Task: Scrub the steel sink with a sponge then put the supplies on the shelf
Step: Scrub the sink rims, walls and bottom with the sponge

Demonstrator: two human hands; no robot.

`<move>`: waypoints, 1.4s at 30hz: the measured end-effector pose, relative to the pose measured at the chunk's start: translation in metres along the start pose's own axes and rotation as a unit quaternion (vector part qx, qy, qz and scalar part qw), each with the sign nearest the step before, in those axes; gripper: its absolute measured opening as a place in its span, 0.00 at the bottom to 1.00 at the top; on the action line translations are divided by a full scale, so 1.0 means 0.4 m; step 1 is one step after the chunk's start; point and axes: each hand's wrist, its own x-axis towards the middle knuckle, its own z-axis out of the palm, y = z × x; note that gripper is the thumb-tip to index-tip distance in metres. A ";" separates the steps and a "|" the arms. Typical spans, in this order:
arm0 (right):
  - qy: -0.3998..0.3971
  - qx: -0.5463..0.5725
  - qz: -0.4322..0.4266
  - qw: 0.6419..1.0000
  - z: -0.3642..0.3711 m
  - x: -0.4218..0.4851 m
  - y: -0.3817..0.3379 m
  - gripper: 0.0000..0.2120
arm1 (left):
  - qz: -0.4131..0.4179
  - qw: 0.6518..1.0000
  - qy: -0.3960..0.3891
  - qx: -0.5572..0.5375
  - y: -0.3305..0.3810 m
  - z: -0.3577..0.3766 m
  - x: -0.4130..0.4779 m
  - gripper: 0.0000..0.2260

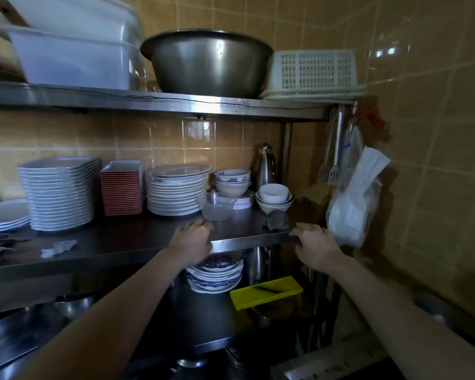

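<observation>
A steel shelf [137, 239] runs across the middle of the view. On its right end lies a grey steel-wool scrubber [277, 220], just in front of a stack of white bowls. A clear plastic cup [217, 207] stands on the shelf to the scrubber's left. My left hand [194, 239] rests on the shelf's front edge below the cup, fingers curled over the lip. My right hand [314, 244] sits at the shelf's right corner, fingers bent against the edge, close to the scrubber but apart from it. Neither hand holds a loose object. The sink is out of view.
Stacks of white plates [59, 193], red trays [121, 187], round plates [176, 190] and bowls [232, 181] fill the shelf's back. A steel flask [266, 165] stands behind. Above sit a big steel bowl [207, 64] and white basket [313, 69]. Plastic bags [351, 204] hang right; a yellow tray [266, 293] lies below.
</observation>
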 end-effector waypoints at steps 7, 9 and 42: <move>0.002 0.013 0.028 1.000 0.053 0.173 0.029 0.16 | 0.023 1.000 0.001 -0.019 -0.047 0.063 0.175 0.15; 0.000 0.014 0.036 0.999 0.070 0.220 0.033 0.16 | 0.025 0.999 0.006 -0.022 -0.057 0.082 0.229 0.15; -0.094 0.064 0.127 0.985 0.290 0.673 0.124 0.29 | 0.130 0.987 -0.047 -0.077 -0.123 0.326 0.685 0.16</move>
